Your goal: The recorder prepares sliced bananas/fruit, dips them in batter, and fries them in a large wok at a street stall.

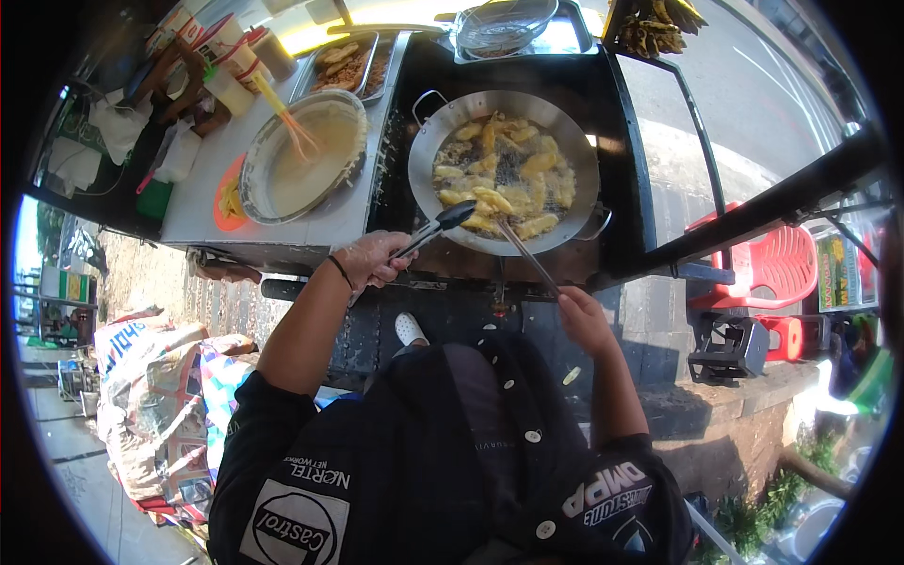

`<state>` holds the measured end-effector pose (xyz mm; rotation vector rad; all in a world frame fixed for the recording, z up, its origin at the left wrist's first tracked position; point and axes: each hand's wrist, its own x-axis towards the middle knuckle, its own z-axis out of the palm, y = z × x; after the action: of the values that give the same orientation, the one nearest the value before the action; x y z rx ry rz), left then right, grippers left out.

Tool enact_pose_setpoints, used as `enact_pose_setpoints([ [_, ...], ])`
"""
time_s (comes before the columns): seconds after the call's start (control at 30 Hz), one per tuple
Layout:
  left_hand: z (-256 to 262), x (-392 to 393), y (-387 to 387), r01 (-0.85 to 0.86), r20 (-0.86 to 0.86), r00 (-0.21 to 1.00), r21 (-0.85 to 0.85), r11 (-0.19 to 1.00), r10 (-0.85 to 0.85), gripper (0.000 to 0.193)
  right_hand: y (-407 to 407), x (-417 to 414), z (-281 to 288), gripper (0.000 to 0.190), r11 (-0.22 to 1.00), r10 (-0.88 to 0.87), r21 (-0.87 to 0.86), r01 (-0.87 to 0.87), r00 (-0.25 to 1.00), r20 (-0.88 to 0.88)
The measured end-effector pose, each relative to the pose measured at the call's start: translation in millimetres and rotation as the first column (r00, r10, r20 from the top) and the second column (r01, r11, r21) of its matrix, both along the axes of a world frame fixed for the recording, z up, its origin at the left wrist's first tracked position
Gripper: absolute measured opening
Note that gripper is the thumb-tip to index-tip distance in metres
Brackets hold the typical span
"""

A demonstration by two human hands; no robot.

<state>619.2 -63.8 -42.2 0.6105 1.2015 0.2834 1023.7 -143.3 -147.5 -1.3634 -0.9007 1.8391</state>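
Observation:
My left hand point(372, 260), in a clear plastic glove, grips metal tongs point(424, 236) whose black tips point(458, 213) hang over the near left rim of a wide steel wok point(438, 127). My right hand point(583, 319) holds the long handle of a metal utensil point(530, 256). Its far end reaches into the wok among the food, where its shape is hidden. Several pale yellow battered fritters point(539, 164) sit in dark bubbling oil in the wok.
Left of the wok stands a basin point(251, 176) of batter with a whisk point(300, 138) in it. An orange plate point(224, 205) sits beside it. Behind are a tray of fried food point(339, 67) and bottles point(229, 92). Wire strainers point(505, 28) lie at the back; a red chair point(773, 268) stands right.

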Motion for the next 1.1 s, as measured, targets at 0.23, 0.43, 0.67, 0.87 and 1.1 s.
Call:
enact_pose_setpoints([
  [0.23,9,12,10,0.138,-0.148,0.98,0.035,0.99,-0.132,0.015,13,5,6,0.025,0.983,0.018,-0.177,-0.054,0.98,-0.198],
  [0.43,15,0,26,0.263,-0.335,0.911,0.026,0.964,-0.24,0.018,34,14,9,0.022,0.991,0.088,-0.101,-0.089,0.996,-0.01],
  [0.67,-7,-20,31,0.587,-0.66,0.685,0.249,0.77,-0.309,0.024,28,-3,29,0.025,0.938,0.11,0.244,-0.248,0.877,0.467],
  [0.87,-26,-32,27,0.662,-0.69,0.681,0.437,0.609,-0.245,0.024,12,-16,3,0.023,0.994,0.076,0.066,-0.086,0.986,0.146],
  [1.1,41,-20,24,0.301,-0.31,0.907,0.011,0.953,-0.283,0.02,16,2,-3,0.024,0.987,0.026,-0.152,-0.057,0.98,-0.198],
])
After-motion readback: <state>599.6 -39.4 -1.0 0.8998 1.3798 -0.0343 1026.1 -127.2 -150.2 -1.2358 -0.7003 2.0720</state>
